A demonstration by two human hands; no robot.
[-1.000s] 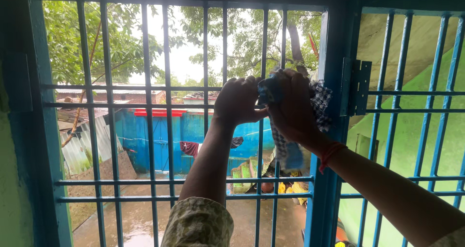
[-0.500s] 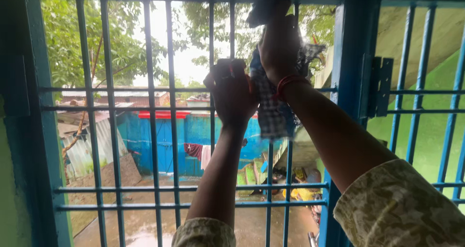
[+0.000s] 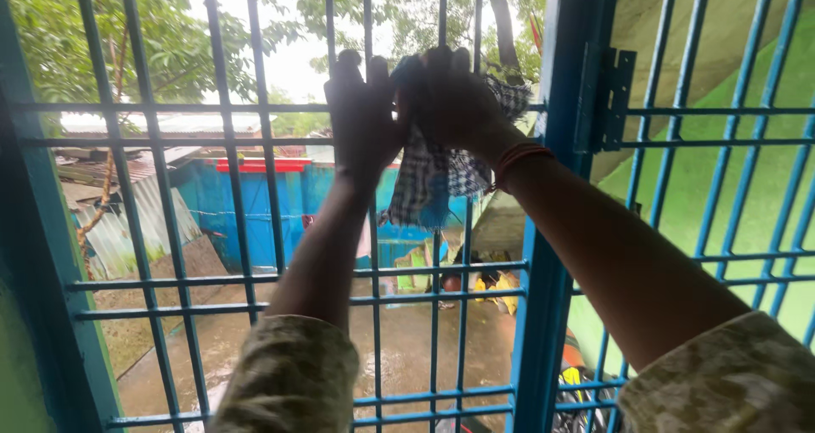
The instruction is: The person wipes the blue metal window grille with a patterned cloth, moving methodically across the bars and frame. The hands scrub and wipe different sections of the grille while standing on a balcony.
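Blue barred window grille (image 3: 255,289), hinged frame post (image 3: 560,187) to the right | outside far: wet yard, blue shed (image 3: 255,208), trees | left hand (image 3: 363,119) curled around a bar | right hand (image 3: 454,102) clutching checked cloth (image 3: 429,182) against bars, cloth hanging below it

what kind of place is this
Probably inside a home, at a barred window overlooking a yard. Both hands, left hand and right hand, press a checked cloth against the blue window grille; a wet courtyard lies outside.
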